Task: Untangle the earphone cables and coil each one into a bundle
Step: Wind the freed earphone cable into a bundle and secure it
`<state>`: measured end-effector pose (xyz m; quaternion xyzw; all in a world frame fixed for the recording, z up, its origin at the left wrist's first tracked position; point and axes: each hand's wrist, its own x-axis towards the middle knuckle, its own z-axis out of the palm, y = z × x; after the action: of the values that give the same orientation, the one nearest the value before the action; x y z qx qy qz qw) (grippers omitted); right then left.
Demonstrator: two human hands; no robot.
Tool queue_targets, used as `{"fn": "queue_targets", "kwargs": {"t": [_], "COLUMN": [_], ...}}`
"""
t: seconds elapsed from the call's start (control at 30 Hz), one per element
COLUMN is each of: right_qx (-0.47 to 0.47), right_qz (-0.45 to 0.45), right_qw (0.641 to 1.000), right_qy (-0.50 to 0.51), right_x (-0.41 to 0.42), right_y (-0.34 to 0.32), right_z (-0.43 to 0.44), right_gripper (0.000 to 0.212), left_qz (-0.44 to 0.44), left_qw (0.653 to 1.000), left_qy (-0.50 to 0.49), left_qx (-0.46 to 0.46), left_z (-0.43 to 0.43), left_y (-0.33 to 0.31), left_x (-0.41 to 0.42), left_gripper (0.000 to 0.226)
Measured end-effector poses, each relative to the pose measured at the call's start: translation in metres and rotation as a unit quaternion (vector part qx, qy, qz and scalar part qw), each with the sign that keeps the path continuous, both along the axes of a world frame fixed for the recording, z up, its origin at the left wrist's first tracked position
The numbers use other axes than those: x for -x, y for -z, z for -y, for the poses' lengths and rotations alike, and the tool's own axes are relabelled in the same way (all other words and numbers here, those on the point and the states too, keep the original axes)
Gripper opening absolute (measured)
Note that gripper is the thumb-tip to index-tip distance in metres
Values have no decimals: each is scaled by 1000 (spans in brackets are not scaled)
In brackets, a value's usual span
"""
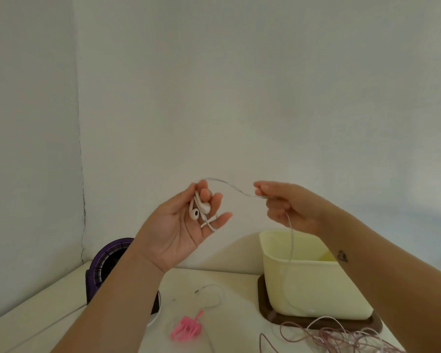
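Cradling 2 white earbuds (198, 210) in its upturned palm, the left hand (186, 222) curls its fingers round them. A white cable (231, 187) arcs right to the right hand (289, 206), which pinches it between thumb and fingertips; from there it hangs in front of a cream tub (316, 286) on a dark tray (265, 310). On the bench (229, 280), tangled pink cable (341, 338) lies near right, a pink clip (186, 327) near centre, a purple fan (105, 263) far left.

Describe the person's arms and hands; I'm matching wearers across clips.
Both forearms are bare: no sleeves, gloves, watch or bracelet in view. No rings show on the left hand or right hand. The right forearm carries a small dark triangular tattoo near the wrist.
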<state>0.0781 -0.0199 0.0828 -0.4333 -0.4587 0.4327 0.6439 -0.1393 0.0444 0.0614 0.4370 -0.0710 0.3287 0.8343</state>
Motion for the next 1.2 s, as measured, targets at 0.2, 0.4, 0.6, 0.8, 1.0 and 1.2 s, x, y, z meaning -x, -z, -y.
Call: {"fn": "queue_targets", "kwargs": {"t": [0.2, 0.4, 0.6, 0.8, 1.0, 1.2], "right_qx": [87, 75, -31, -44, 17, 2], "right_qz": [211, 302, 191, 232, 498, 638], "right_qw": [974, 950, 973, 970, 866, 768], "right_qy": [16, -28, -123, -66, -47, 58], "right_x": [-5, 21, 47, 55, 71, 75], "right_y": [36, 27, -3, -2, 7, -19], "right_z": [-6, -6, 0, 0, 17, 35], "right_gripper": [29, 40, 45, 34, 36, 25], "left_qz": [27, -20, -72, -20, 17, -108], "left_qw": [999, 998, 997, 1000, 990, 951], "left_qy": [-16, -38, -26, 0, -137, -257], "left_qx": [36, 45, -4, 16, -27, -133], "left_z": [1, 1, 5, 10, -2, -19], "left_y": [-6, -6, -15, -24, -21, -3], "left_x": [-5, -10, -10, -5, -13, -13], "left_gripper": [16, 30, 25, 30, 34, 34]}}
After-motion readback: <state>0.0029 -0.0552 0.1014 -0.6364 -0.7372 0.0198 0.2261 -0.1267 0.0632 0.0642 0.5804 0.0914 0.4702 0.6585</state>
